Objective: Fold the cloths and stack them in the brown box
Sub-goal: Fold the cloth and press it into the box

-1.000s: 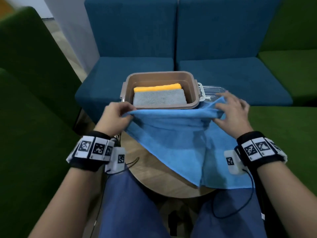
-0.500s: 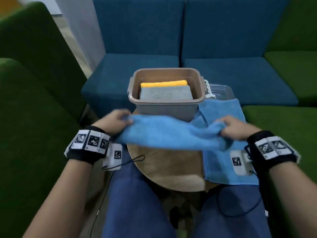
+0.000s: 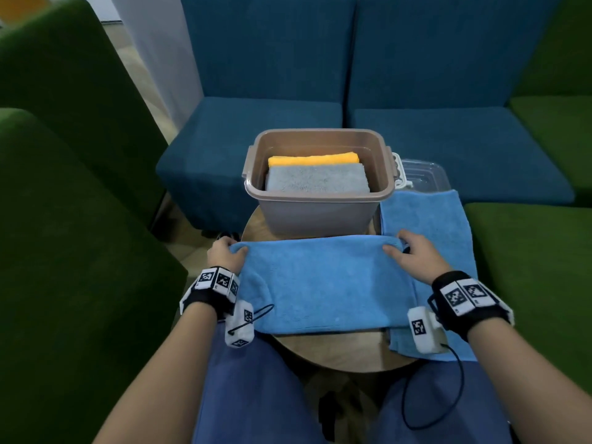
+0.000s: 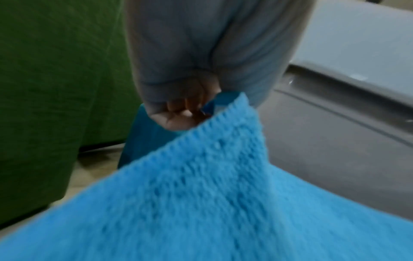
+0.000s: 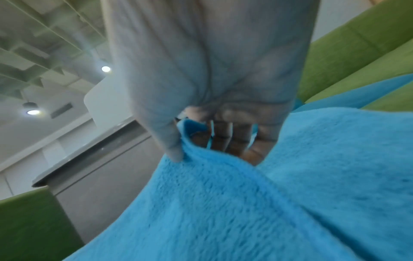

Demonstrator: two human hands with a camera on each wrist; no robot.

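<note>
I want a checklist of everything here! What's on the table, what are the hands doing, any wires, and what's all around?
Surface: round wooden table, partly covered by cloths.
Job's things: brown box holds a folded grey cloth over an orange cloth. Blue cloth lies doubled in front of the box; second blue cloth lies flat at right.
Clutter: clear lid behind the box.
Grippers: left hand and right hand each pinch a far corner of the doubled cloth.
Cables: black wires hang from the wrist cameras.
Surroundings: blue sofas, green sofas.
</note>
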